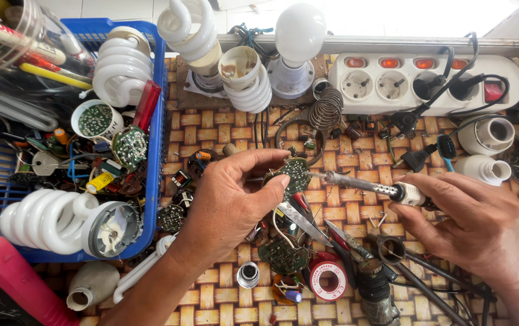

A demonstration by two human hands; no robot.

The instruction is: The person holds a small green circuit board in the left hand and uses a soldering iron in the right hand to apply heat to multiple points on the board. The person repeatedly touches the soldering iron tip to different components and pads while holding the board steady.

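My left hand (232,196) pinches a small round green circuit board (296,172) between thumb and fingers, held above the woven mat. My right hand (477,223) grips a soldering iron (368,185) by its pale handle, its metal tip touching the board's right edge. Below the board lie another round circuit board (283,253), a red spool of solder wire (327,279), tweezers (303,222) and scissors (404,259).
A blue basket (158,145) at left holds spiral lamp tubes, circuit boards and parts. Spiral bulbs (247,78) and a white globe bulb (298,36) stand at the back. A white power strip (428,81) with lit switches sits back right. White lamp bases (486,136) lie right.
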